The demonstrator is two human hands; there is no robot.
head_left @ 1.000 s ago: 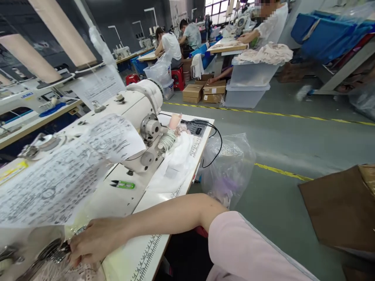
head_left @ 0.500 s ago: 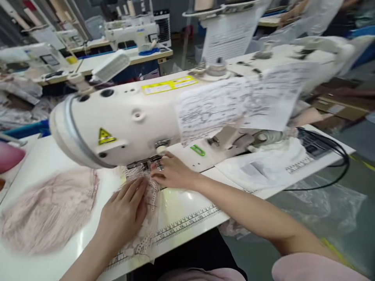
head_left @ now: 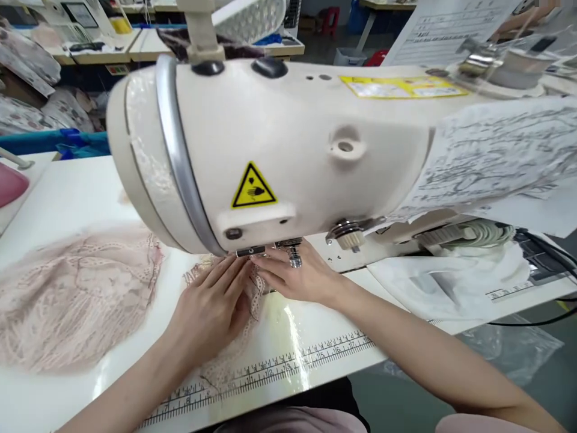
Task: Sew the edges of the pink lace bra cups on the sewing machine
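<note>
1. Near edge. A printed ruler (head_left: 270,371) runs along the counter (head_left: 76,189); the tail of the lace (head_left: 255,300) lies loosely across it.
2. Left hand (head_left: 207,310). Laid over the lace, its fingers extended and close together; the grip is wide, pressing rather than clasping.
3. Right hand (head_left: 304,276). Reaches in beside the left, fingertips at the lace and partly hidden below the machine (head_left: 293,162); whether this grip pinches cloth cannot be told.
4. Lace, under work. One end lies below the machine's head, the rest on the near side. The work is judged to be under way and unfinished, since the lace is in place with both hands on it. (The needle cannot be made out, so the share already stitched, and the share left, is uncertain.)
5. Second piece (head_left: 85,294). Similar pale pink fabric, spread to the left, apart from the hands. Dark red thread shows along its edge; whether it is done or waiting cannot be told.
6. Right and beyond. A white cloth (head_left: 482,279) lies untouched; farther off stands a red stool (head_left: 331,21).
</note>
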